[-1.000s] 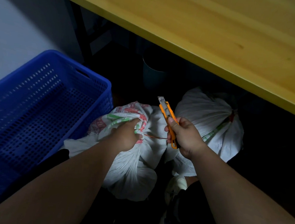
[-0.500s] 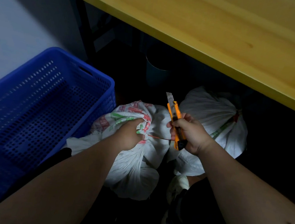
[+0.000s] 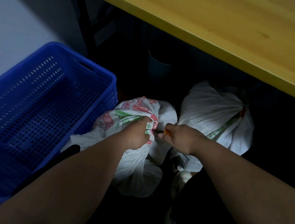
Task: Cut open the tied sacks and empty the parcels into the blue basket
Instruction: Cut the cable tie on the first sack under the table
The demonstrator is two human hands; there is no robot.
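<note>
While left hand (image 3: 138,134) grips tied sack (image 3: 139,160) (knotted shut), blue basket (image 3: 100,72) beside.

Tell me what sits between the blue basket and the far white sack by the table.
In the head view, the printed sack lies between the blue basket and the far white sack; the left hand grips its bunched neck.

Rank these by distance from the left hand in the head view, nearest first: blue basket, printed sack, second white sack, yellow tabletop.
1. printed sack, gripped by the left hand.
2. second white sack, to the right.
3. blue basket, to the left.
4. yellow tabletop, above, farthest.
</note>
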